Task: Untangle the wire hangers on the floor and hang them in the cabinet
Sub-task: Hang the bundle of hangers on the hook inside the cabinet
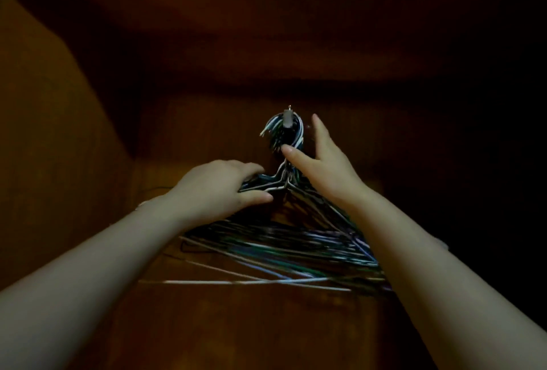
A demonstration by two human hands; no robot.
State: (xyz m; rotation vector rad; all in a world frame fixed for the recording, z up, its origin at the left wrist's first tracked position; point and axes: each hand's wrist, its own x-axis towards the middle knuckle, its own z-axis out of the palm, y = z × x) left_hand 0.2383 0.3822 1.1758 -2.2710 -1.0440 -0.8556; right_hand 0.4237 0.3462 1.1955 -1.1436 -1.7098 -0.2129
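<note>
Inside the dark wooden cabinet [59,133], the hangers [296,239] hang as one bundle from a pale peg [287,121] seen end-on, with their hooks [276,130] bunched over it. The hooks lie above and just beyond both hands. The right hand [322,162] is the nearer one: its fingers are straight and apart beside the hooks, its thumb touches the necks just under the peg, and it holds nothing. The left hand [219,184] is curled round the left shoulder wires, below the necks. The long bottom bars run left to right and fan out toward the lower right. The wires are thin and stiff, coated white, blue, green and dark, and closely overlapped, so they probably snag when one is slid along the peg.
</note>
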